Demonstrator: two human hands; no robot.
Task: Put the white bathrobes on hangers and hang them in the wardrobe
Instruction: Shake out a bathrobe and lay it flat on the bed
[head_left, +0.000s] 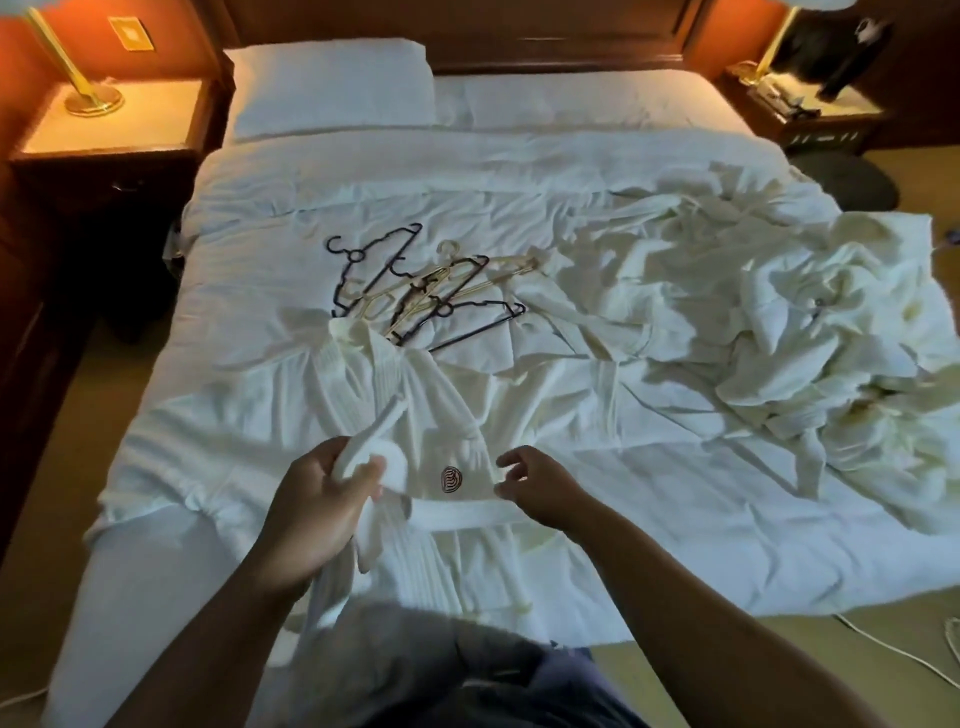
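White waffle-cotton bathrobe (441, 410) is laid flat on white-sheeted bed (311, 171), its belt end (382, 421) clenched in left grip (322, 499); right grip (535, 483) released. None hung yet: black and cream plastic hangers (415, 291) unused, crumpled white robes (779, 322) heaped alongside.

One left hand (317, 499), one right hand (535, 483), one laid-out bathrobe (431, 415), two lamps (93, 101), two nightstands (130, 130), one bed (260, 208)

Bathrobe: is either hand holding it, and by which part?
The left hand grips the loose belt end of the bathrobe. The right hand, loosely curled just above the bathrobe, seems to hold nothing.
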